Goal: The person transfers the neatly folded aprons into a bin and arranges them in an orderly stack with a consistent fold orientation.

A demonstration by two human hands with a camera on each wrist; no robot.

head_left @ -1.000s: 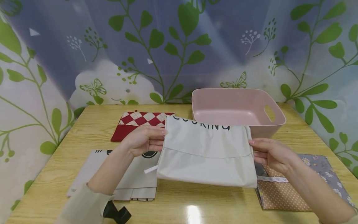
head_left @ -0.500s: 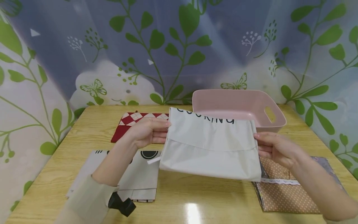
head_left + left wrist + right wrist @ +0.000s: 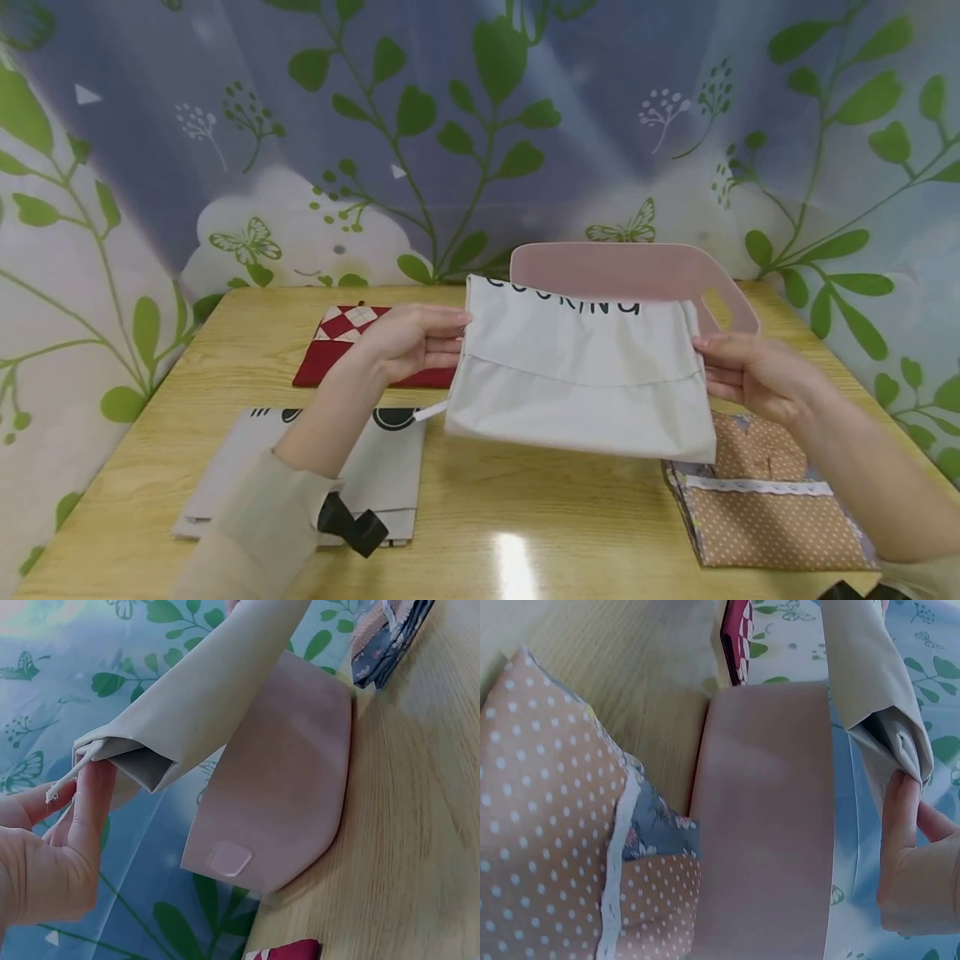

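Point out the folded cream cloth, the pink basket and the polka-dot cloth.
folded cream cloth [image 3: 577, 375], head view, middle of its front panel.
pink basket [image 3: 600, 267], head view, inner face of its far wall.
polka-dot cloth [image 3: 772, 525], head view, on its dotted front below the lace trim.

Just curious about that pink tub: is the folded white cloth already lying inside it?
No: both hands hold the folded white cloth in the air in front of the pink tub, above the table.
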